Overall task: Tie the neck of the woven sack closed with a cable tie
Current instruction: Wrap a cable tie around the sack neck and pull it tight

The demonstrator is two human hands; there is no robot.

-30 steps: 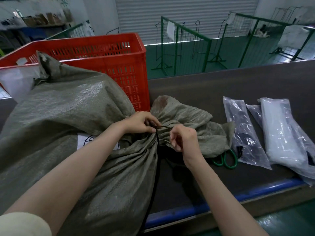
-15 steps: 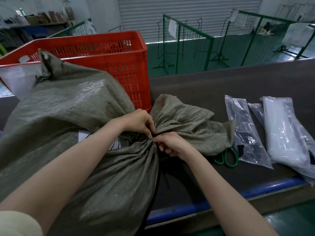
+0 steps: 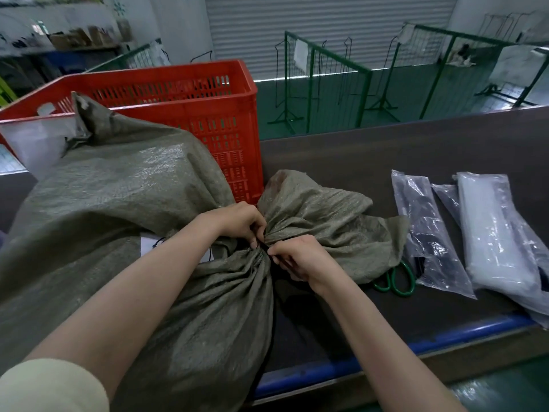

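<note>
A full grey-green woven sack [image 3: 124, 203] lies on the dark table, its neck gathered at the middle and its loose mouth [image 3: 326, 215] fanned out to the right. A thin black cable tie [image 3: 265, 248] runs around the gathered neck. My left hand [image 3: 240, 223] pinches the neck and the tie from above. My right hand [image 3: 297, 258] meets it from the right, fingers closed on the tie's end. Most of the tie is hidden by my fingers and the folds.
A red slatted crate [image 3: 208, 114] stands right behind the sack. Green-handled scissors [image 3: 395, 281] lie partly under the sack's mouth. Clear plastic bags [image 3: 430, 233] and a white packet [image 3: 499, 233] lie at the right. The table's blue front edge [image 3: 445, 340] runs below.
My right hand has moved left from a small gap to the neck and now meets my left hand there, gripping the tie. The sack's neck looks more tightly gathered.
</note>
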